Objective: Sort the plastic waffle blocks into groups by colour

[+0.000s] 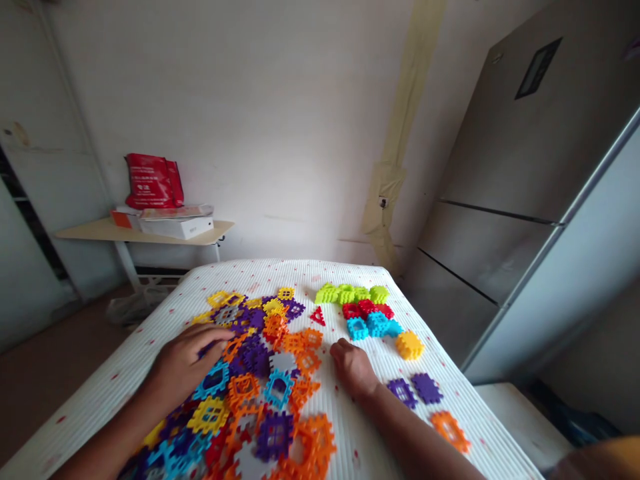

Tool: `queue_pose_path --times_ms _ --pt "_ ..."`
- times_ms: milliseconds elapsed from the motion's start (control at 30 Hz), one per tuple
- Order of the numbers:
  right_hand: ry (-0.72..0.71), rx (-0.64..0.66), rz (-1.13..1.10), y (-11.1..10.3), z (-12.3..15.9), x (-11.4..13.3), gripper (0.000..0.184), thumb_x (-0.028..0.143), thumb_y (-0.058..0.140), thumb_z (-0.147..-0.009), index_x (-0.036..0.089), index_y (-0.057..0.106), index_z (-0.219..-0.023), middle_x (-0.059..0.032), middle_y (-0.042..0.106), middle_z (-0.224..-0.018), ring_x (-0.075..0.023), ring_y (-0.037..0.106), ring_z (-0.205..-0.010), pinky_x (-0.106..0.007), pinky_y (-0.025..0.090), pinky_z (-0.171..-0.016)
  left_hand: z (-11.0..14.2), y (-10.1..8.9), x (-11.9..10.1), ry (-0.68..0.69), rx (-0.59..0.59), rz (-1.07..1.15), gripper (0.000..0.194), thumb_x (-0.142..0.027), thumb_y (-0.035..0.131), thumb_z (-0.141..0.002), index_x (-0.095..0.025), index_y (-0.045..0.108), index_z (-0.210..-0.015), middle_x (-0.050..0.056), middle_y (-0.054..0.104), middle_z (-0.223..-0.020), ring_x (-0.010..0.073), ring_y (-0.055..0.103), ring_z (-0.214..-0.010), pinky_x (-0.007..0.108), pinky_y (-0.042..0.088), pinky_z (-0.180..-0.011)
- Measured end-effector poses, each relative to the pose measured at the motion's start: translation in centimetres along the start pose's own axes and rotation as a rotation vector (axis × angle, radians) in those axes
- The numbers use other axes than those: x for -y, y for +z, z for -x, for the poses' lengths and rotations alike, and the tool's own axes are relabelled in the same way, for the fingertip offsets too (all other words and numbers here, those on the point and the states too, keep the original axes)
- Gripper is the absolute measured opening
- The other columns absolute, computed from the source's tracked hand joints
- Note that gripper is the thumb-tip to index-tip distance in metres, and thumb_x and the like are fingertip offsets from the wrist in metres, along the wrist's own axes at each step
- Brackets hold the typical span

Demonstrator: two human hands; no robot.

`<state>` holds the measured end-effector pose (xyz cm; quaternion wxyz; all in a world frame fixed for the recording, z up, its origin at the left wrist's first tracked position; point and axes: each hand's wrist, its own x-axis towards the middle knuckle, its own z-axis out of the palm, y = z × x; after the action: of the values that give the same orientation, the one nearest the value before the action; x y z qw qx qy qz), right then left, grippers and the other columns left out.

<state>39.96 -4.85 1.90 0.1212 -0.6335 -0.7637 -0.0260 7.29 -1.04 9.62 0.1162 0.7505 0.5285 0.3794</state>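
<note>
My left hand (187,357) reaches over the left side of a heap of interlocking plastic building pieces (255,357). Its fingers are stretched out, thumb apart, touching or just above purple and orange pieces; nothing shows in its grasp. Resting on the cloth right of the heap, my right hand (353,367) has its fingers curled in. Their undersides are hidden, so I cannot make out whether they hold anything. A red triangle piece (317,316) lies just beyond it. Close to my left hand are a blue frame piece (213,380) and a yellow window piece (209,416).
Grouped at the right are green pieces (346,293), red pieces (367,309), blue pieces (377,325) and a yellow stack (410,345). Nearer lie two purple pieces (427,388) and an orange frame (450,431). A refrigerator (495,220) stands beyond the table's right edge.
</note>
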Motion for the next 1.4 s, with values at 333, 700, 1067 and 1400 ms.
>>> queue_pose_path --times_ms 333,700,1067,1400 --pt "0.087 -0.034 0.022 1.4 -0.5 0.6 0.022 0.013 0.04 -0.092 0.019 0.06 -0.086 -0.0032 0.06 -0.088 -0.0119 0.059 -0.071 -0.021 0.04 -0.057 -8.2 13.3 -8.7 -0.038 0.457 -0.281 0.034 -0.037 0.056 -0.086 -0.018 0.057 -0.113 0.008 0.061 -0.114 0.0201 0.061 -0.097 0.042 0.051 -0.082" --pt "0.098 -0.04 0.002 1.6 -0.5 0.7 0.021 0.012 0.04 -0.091 0.019 0.059 -0.086 -0.0033 0.059 -0.087 -0.0129 0.058 -0.069 -0.022 0.039 -0.056 -9.4 20.4 -9.1 -0.067 0.595 -0.393 0.036 -0.035 0.057 -0.086 -0.019 0.055 -0.118 0.008 0.058 -0.121 0.0214 0.06 -0.102 0.043 0.051 -0.084" --pt "0.09 -0.044 -0.009 1.5 -0.4 0.6 0.021 0.017 0.039 -0.092 0.019 0.059 -0.086 -0.0037 0.059 -0.087 -0.0128 0.059 -0.07 -0.022 0.039 -0.056 -9.9 18.9 -7.0 0.082 0.696 -0.278 0.036 -0.035 0.057 -0.086 -0.019 0.055 -0.118 0.008 0.059 -0.12 0.0212 0.06 -0.101 0.043 0.051 -0.084" --pt "0.086 -0.042 0.008 1.6 -0.5 0.6 0.019 0.013 0.041 -0.09 0.02 0.058 -0.085 -0.0027 0.059 -0.087 -0.0133 0.06 -0.071 -0.022 0.041 -0.056 -12.0 18.7 -9.4 0.065 0.75 -0.393 0.036 -0.035 0.057 -0.086 -0.018 0.055 -0.118 0.009 0.059 -0.12 0.0212 0.06 -0.1 0.043 0.052 -0.083"
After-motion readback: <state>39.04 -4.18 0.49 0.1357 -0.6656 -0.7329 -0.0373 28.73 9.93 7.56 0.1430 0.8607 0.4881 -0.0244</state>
